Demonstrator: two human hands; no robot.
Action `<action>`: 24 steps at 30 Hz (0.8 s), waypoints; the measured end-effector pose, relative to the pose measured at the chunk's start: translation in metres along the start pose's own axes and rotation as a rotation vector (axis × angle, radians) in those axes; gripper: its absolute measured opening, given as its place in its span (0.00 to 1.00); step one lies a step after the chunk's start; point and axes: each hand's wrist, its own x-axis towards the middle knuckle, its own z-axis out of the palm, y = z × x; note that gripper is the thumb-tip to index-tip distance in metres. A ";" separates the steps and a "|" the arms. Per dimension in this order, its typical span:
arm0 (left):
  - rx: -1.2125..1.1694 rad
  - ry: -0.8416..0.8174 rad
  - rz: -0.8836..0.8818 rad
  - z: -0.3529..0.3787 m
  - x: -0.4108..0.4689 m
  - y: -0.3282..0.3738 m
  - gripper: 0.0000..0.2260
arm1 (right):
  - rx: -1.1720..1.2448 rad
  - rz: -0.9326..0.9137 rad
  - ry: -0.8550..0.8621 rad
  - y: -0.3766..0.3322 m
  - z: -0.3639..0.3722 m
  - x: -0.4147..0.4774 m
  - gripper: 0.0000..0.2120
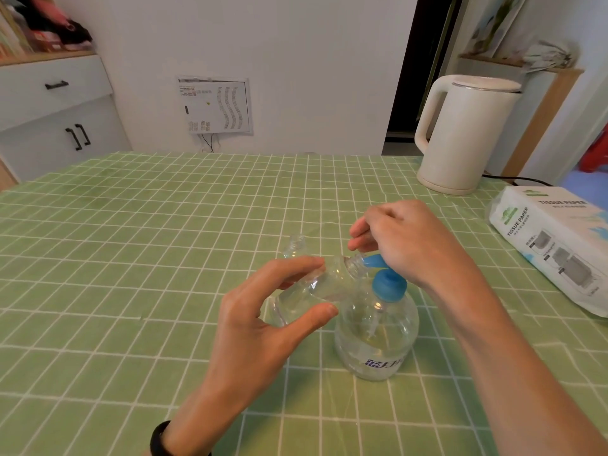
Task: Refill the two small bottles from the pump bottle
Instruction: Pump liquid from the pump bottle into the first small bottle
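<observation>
Not halfway yet: left hand (263, 324) fingers hold small bottle (316, 287) at pump bottle (378, 340) spout, right hand (411, 245) fingers curled over pump, second bottle (296, 246) waiting.

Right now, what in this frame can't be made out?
- Head view, pump head: mostly under the right hand; gripping or just pressing, unclear.
- Head view, small bottle in the left hand: clear liquid in clear plastic, level unreadable.
- Head view, second bottle: only its neck shows behind the first.
- Head view, tissue pack: cut by the right edge.
</observation>
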 end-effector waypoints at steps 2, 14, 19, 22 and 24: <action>-0.010 0.001 -0.007 0.000 0.000 -0.001 0.20 | 0.010 -0.007 0.016 0.002 0.001 -0.001 0.19; -0.006 -0.014 -0.002 0.001 -0.001 -0.001 0.20 | 0.025 -0.037 0.033 0.000 -0.001 -0.008 0.17; -0.004 -0.011 0.013 0.001 -0.001 0.000 0.20 | -0.071 -0.081 0.034 -0.010 -0.004 -0.004 0.17; -0.002 -0.002 0.010 0.000 0.000 -0.001 0.19 | -0.101 -0.053 -0.024 -0.009 -0.003 -0.001 0.17; -0.003 0.006 0.004 0.000 0.000 -0.002 0.20 | -0.071 -0.019 -0.060 -0.006 -0.003 0.000 0.18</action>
